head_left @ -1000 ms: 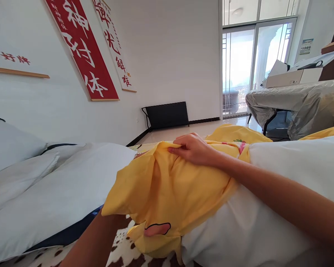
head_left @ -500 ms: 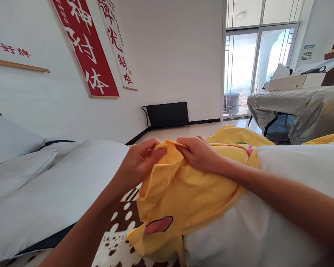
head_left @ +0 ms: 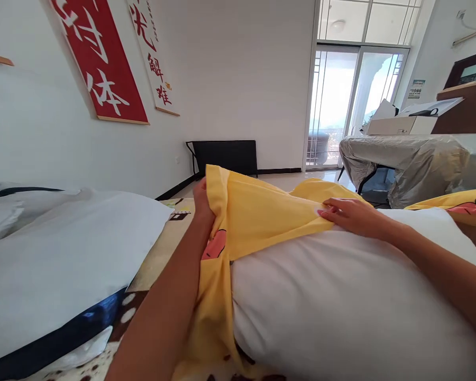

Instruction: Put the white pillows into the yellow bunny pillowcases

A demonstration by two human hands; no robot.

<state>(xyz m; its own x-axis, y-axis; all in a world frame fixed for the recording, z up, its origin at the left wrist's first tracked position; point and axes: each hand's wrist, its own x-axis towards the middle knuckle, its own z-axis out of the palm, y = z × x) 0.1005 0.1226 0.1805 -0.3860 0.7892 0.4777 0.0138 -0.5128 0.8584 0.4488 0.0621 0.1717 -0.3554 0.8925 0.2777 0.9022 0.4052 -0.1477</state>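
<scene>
Plainly, the weak point is the yellow cloth point(head_left: 269, 206), drawn across the middle of the frame and partly over the white pillow point(head_left: 333, 317) at lower right. The right hand point(head_left: 351, 216), right of centre, pinches the cloth's edge between thumb and fingers, close above the pillow. At centre left, the left hand point(head_left: 203, 206) is against the raised end of the cloth; its fingertips are hidden behind the fabric, so I cannot tell how firmly they close.

Because the right hand's pinch takes only a narrow bit of edge, a hard pull sideways could slip it free, and the span between the hands would then sag onto the pillow. The loose part hanging at lower centre, below the pink printed patch point(head_left: 214, 245), could snag under the pillow's near end or twist if the left hand turns. Uneven tension may also leave the cloth skewed, since the near side of the pillow lies bare. Pulling too strongly might drag the soft pillow along the patterned bedding point(head_left: 129, 316).
</scene>
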